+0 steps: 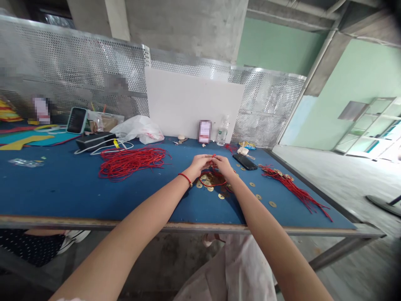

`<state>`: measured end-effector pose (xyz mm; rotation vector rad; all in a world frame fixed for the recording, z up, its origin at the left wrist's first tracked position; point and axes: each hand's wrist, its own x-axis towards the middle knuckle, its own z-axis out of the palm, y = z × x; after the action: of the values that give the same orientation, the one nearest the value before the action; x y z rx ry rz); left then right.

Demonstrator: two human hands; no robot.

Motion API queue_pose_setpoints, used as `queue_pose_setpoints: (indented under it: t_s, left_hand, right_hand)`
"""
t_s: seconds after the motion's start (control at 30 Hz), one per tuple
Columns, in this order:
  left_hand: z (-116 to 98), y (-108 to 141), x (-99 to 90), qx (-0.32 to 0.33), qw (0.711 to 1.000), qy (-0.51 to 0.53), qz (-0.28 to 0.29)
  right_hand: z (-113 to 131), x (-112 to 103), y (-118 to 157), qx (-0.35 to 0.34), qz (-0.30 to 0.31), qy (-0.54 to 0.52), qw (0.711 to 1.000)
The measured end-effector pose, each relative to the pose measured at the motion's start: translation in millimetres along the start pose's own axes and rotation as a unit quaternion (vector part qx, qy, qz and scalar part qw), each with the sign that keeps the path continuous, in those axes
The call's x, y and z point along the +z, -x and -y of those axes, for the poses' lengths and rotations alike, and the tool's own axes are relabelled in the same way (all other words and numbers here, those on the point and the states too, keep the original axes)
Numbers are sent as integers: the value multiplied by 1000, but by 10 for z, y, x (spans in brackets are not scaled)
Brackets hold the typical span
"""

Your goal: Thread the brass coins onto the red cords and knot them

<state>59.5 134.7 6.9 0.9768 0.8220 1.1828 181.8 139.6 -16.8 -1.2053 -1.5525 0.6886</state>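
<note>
A: Where are your hands, and what are they on?

B: Your left hand (197, 164) and right hand (223, 164) are together, fingertips closed on a red cord (214, 156). A loop of it hangs over the gold-coloured coins (210, 189) on the blue table (150, 200). You can't tell from here whether a coin or a knot is in your fingers.

A: So what could trip you up?

B: That loop, I'd say. It lies right among the coins, so if you pull quickly it could snag one, drag the pile or cinch into a tangle. Your fingers also hide the spot you're working on, so a slipped strand could go unnoticed.

A: And off to your right?

B: Loose coins (258, 197) lie between you and the bundle of red cords (294, 188). A sweeping forearm could scatter them. The bundle's ends splay towards the table edge; catch one and the strands might knot together.
</note>
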Motion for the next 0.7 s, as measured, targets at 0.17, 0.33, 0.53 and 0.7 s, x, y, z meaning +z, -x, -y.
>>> queue_pose_setpoints:
  t_s: [0.17,0.33,0.53,0.7]
  left_hand:
    - [42,-18,-7,53,995,-78,22]
    - [23,-5,8,46,994,-102,2]
    - [113,-135,-44,92,986,-139,-1]
    - [127,-189,-67,97,984,-147,-11]
  right_hand:
    - [68,-48,86,100,2,-102,990]
    - [194,-111,132,177,-19,-98,979]
    - [157,-126,119,157,-44,-48,985]
    - [10,-121,27,53,-67,66,994]
